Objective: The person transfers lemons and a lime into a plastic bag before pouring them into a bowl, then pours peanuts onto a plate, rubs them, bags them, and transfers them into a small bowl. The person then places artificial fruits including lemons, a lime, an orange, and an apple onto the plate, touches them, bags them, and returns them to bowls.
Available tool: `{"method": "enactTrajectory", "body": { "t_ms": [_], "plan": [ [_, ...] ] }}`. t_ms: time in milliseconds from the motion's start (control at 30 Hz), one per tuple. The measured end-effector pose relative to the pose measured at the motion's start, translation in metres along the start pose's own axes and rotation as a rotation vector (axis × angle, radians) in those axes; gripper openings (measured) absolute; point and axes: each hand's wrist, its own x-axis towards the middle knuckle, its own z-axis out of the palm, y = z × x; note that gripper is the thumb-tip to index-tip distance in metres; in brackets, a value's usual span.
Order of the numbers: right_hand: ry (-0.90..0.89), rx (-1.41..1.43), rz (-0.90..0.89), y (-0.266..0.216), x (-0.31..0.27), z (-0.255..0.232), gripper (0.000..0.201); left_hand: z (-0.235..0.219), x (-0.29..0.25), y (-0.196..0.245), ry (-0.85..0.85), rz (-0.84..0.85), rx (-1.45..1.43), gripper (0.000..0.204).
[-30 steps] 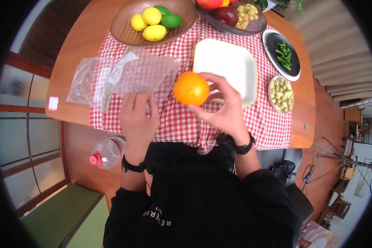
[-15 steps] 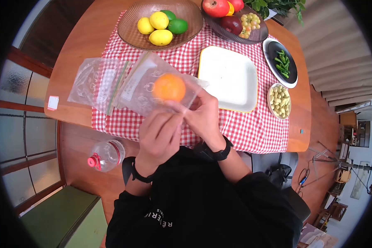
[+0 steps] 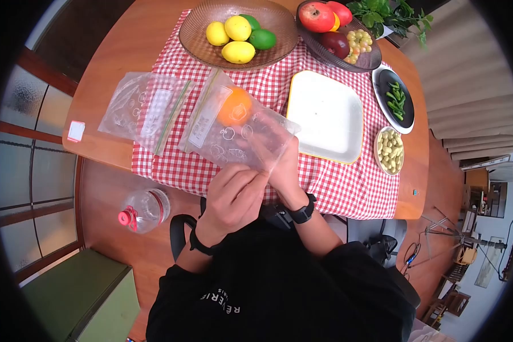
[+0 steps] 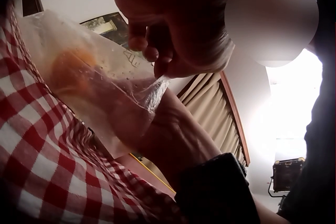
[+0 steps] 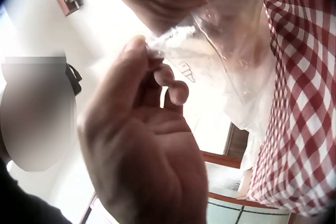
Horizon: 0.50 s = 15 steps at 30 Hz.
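An orange [image 3: 234, 106] shows through a clear zip bag [image 3: 228, 145] above the checked cloth. Reaching in from the right, my right hand [image 3: 276, 153] is seen partly through the plastic, fingers pointing towards the orange and thumb apart from it; I cannot tell whether this hand is inside or under the bag. My left hand [image 3: 233, 196] pinches the bag's near edge, beside my right wrist. In the left wrist view the plastic is drawn to a crumpled point at the left fingertips, and the orange [image 4: 76, 71] is blurred behind the film.
A second clear zip bag [image 3: 145, 111] lies to the left. Beyond are a bowl [image 3: 191, 43] of lemons and limes and another fruit bowl [image 3: 376, 60]. A white tray [image 3: 328, 117], a plate [image 3: 410, 128] of green peppers and a dish of peanuts [image 3: 390, 151] stand right.
The orange went from bare in my right hand to behind the bag's plastic, then farther from my thumb. My left hand has taken hold of the bag's edge, and the bag has lifted.
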Motion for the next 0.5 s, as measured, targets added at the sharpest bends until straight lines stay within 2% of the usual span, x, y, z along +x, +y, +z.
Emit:
{"method": "enactTrajectory", "body": {
  "t_ms": [33,67,133,167,233,267,333,467,500],
  "plan": [
    [-0.052,0.202,0.028,0.005,0.0,-0.001,0.048,-0.002,0.001,-0.002,0.032,0.013,0.017,0.028],
    [-0.051,0.199,0.031,0.009,0.002,-0.004,0.048,-0.002,0.0,-0.004,0.062,0.027,0.031,0.029],
    [-0.201,-0.172,-0.189,0.013,0.008,-0.012,0.048,-0.004,-0.003,-0.008,0.062,0.001,0.026,0.029],
    [-0.196,-0.173,-0.188,0.012,0.005,-0.013,0.048,-0.004,-0.003,-0.009,0.06,-0.019,0.028,0.029],
    [-0.223,0.102,0.008,0.01,-0.001,-0.013,0.054,-0.002,-0.003,-0.01,0.055,-0.056,0.047,0.029],
    [-0.224,0.104,0.002,0.006,-0.003,-0.014,0.054,-0.002,-0.002,-0.01,0.05,-0.096,0.07,0.029],
    [-0.25,0.152,0.139,-0.005,-0.007,-0.022,0.061,-0.002,0.001,-0.011,0.059,-0.098,0.08,0.029],
    [-0.235,0.03,0.095,-0.015,-0.029,-0.062,0.057,-0.004,0.009,-0.009,0.077,-0.103,0.04,0.03],
    [-0.27,-0.032,0.013,-0.022,-0.033,-0.076,0.052,-0.005,0.01,-0.007,0.069,-0.104,0.034,0.03]
  ]
}}
